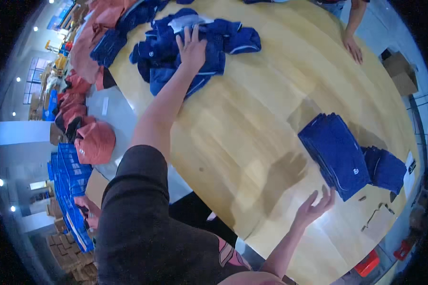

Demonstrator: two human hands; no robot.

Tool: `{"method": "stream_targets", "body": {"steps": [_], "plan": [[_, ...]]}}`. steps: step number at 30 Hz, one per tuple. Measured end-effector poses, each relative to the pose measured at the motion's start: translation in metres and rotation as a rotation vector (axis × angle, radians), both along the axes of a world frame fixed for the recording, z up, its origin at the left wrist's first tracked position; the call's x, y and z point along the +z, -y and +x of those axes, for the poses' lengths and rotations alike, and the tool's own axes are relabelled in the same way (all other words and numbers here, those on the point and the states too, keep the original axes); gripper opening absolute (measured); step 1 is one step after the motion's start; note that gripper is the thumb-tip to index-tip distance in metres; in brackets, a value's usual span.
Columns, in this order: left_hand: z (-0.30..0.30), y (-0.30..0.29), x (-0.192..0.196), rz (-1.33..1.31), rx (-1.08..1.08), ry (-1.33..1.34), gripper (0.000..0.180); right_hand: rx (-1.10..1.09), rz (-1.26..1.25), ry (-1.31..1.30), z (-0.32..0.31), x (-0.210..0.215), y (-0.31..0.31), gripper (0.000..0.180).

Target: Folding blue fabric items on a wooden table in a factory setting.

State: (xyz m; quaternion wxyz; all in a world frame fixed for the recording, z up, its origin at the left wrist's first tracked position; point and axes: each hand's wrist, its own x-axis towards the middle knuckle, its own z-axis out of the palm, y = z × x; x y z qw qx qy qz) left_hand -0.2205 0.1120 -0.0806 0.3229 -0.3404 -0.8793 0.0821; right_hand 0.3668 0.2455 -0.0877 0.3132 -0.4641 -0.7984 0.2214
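Note:
My left hand reaches to the far side of the table and lies on a loose heap of navy garments. Its fingers are stretched out over the cloth, close to a white patch on top. My right hand hovers above the table at the near right, fingers apart and holding nothing. Just beyond its fingertips is a neat stack of folded navy garments with a small white mark. A smaller folded navy pile sits against the stack's right side.
The pale wooden table fills the middle. Another person's hand rests at its far right edge. Salmon-coloured cloth bundles line the left, above blue crates. A pale sheet lies near the right edge; a red object is below.

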Motion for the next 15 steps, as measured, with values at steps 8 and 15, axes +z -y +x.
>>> {"method": "stream_targets", "body": {"steps": [8,15], "plan": [[0.113,-0.006,0.030,-0.038,-0.806,0.703,0.027,0.164,-0.372,-0.113,-0.035,-0.021,0.063,0.022],[0.255,0.068,-0.056,-0.185,-1.241,1.250,0.026,0.097,-0.531,-0.020,-0.044,-0.024,0.064,0.023]]}}
